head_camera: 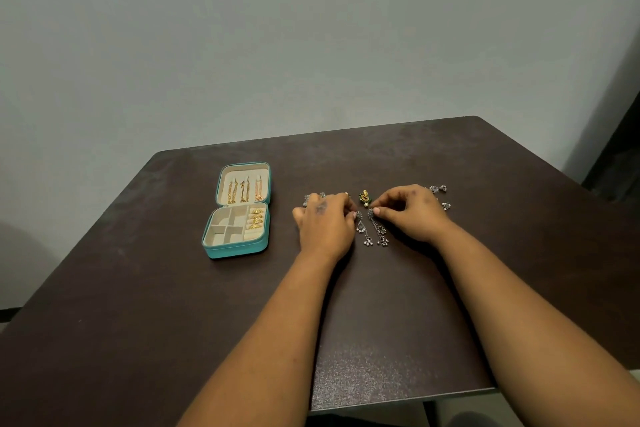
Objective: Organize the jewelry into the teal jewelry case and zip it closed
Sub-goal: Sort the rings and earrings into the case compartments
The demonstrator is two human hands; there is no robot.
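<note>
The teal jewelry case (235,251) lies open on the table's left side, gold chains hanging in its lid and gold rings in its ring rolls. Right of it, my left hand (323,222) pinches the top of one long silver dangling earring (363,232). My right hand (412,213) pinches the top of its twin (379,230). Both earrings trail toward me on the table. A gold and green earring (364,198) lies just beyond my fingertips. More silver earrings lie past my right hand (438,189) and behind my left hand (311,198).
The dark brown table (450,156) ends at a pale wall behind. Its near edge runs below my forearms. Several of the case's small compartments (221,229) hold nothing.
</note>
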